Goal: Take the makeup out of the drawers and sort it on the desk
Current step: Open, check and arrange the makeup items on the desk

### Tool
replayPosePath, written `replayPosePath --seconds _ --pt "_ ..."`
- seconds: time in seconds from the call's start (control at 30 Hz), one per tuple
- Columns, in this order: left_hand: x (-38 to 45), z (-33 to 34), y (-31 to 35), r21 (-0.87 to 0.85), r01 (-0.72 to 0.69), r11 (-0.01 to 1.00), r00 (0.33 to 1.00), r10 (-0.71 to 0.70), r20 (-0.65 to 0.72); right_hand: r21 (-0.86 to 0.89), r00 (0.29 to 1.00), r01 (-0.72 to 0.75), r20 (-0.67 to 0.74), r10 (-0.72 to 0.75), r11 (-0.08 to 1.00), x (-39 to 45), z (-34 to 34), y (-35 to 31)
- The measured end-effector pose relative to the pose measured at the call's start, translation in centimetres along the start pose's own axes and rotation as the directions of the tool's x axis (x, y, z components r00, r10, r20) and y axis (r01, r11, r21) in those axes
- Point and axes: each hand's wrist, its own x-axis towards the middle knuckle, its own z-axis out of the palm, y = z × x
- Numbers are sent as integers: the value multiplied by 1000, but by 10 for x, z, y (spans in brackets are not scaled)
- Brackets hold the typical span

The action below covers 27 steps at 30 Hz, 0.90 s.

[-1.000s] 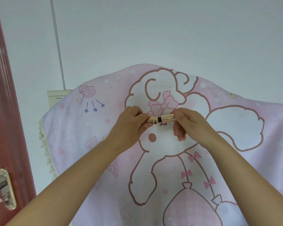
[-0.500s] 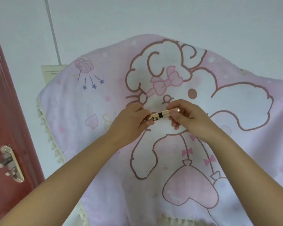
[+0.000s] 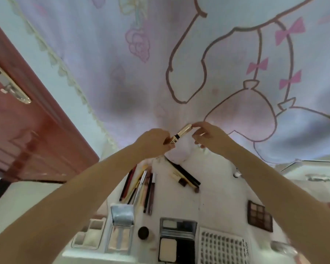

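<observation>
Already most makeup lies sorted on the white desk point(image 3: 217, 187); my left hand point(image 3: 154, 142) and right hand point(image 3: 208, 135) pinch a slim gold tube point(image 3: 180, 134), not yet placed.

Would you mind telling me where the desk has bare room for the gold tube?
Bare white desk lies between the dark sticks and the eyeshadow palette, and below the sticks above the open compact. The pencil row and front edge are crowded. Both hands hold the gold tube.
</observation>
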Motion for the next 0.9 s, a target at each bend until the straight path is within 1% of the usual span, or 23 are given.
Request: replayPosePath --seconds 0.07,0.13,0.2,0.3,0.37,0.43,0.57,0.7,0.77,0.87,0.9 --pt "-3 39 -12 -4 95 996 986 -93 139 -135 991 -102 76 113 986 -1 26 34" --pt "-6 75 -23 -6 191 981 952 -184 245 -299 973 -158 115 200 941 -7 49 63" --pt "-10 103 -31 -21 274 961 916 -254 311 -393 957 -201 117 266 897 -14 68 84" --pt "-17 127 -30 -75 357 931 883 -311 351 -495 955 -176 123 269 851 -22 92 104" --pt "-19 136 -26 -83 373 924 884 -327 335 -527 962 -163 102 252 834 -22 103 109" --pt "-19 143 -24 -91 404 910 885 -364 289 -554 969 -163 65 237 816 -18 112 112" --pt "-19 158 -26 -159 475 865 867 -430 250 -619 971 -159 41 234 770 -7 125 115" --pt "-17 166 -32 -105 451 886 878 -420 228 -683 969 -151 39 243 715 -1 133 119" --pt "-16 165 -35 -60 432 900 885 -410 222 -674 970 -161 25 241 721 -1 134 119" --pt "-18 158 -37 12 393 920 899 -387 207 -593 974 -198 -28 226 781 -4 129 115" --pt "-18 155 -37 25 361 932 912 -359 199 -548 974 -212 -50 222 809 -6 125 113"
